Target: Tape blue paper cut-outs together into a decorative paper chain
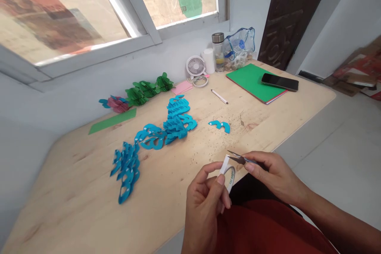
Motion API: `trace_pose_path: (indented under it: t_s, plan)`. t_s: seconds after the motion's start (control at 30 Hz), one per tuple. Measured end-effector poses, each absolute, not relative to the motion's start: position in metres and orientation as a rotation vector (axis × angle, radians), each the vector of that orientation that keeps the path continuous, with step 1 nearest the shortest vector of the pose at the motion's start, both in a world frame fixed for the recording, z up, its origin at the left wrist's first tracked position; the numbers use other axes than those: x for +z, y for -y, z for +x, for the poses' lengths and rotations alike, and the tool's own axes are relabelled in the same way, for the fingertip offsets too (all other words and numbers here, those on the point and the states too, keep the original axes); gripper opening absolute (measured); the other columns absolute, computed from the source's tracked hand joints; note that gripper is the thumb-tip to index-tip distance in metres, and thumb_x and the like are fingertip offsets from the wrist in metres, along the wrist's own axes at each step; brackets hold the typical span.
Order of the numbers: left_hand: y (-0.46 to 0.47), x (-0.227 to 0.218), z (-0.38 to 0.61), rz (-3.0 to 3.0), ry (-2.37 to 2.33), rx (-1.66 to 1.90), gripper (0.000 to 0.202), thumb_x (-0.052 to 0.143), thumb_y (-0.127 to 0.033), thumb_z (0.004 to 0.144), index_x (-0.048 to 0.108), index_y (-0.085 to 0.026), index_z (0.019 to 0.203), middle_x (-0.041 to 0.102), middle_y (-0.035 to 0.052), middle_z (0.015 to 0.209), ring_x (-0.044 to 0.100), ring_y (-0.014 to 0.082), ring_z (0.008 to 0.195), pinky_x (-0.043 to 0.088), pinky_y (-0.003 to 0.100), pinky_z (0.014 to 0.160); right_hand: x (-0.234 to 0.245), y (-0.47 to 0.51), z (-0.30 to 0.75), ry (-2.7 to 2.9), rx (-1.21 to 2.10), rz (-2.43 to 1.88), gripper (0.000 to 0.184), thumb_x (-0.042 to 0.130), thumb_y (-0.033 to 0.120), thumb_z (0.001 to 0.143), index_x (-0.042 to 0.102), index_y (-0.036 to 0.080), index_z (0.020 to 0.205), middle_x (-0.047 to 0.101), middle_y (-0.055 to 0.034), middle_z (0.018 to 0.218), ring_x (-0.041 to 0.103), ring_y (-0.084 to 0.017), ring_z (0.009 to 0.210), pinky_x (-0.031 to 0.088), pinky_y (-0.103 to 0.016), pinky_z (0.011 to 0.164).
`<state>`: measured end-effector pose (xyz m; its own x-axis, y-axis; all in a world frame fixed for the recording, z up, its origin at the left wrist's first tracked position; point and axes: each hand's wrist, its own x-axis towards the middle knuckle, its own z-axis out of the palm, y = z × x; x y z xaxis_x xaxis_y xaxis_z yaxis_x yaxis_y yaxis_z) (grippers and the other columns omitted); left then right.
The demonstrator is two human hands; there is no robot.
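My left hand is closed on a roll of white tape, with a short strip pulled up between thumb and forefinger. In my right hand is a small pair of scissors, its blades parted and their tips beside the end of the strip. Ahead of them on the table lies a blue paper cutout with small white squares on it. Farther left, many similar blue cutouts are piled in a row, and another cluster of blue cutouts spreads toward the near left.
Along the wall stand green paper shapes, a small fan, another tape roll and a glass bottle. A pen lies mid-table. On the right, a phone rests on green sheets. Tiny scraps litter the wooden table.
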<state>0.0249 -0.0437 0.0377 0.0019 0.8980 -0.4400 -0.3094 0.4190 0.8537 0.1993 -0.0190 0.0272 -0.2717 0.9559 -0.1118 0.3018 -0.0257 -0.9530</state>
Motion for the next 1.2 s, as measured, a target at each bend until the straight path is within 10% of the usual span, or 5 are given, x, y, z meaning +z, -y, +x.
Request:
trace_pose_path:
  t_s: [1.2]
  plan:
    - [0.0465, 0.0321, 0.0215, 0.552, -1.187, 1.033, 0.032, 0.071, -0.038, 0.073, 0.064, -0.016, 0.095, 0.048, -0.0057, 0.039, 0.035, 0.0058, 0.039, 0.02, 0.017, 0.044, 0.021, 0.0198, 0.1975, 1.719, 1.078, -1.429, 0.034, 0.047, 0.042, 0.092, 0.071, 0.02, 0.081, 0.07, -0.0041, 0.08, 0.062, -0.017, 0.073, 0.048, -0.026, 0.065]
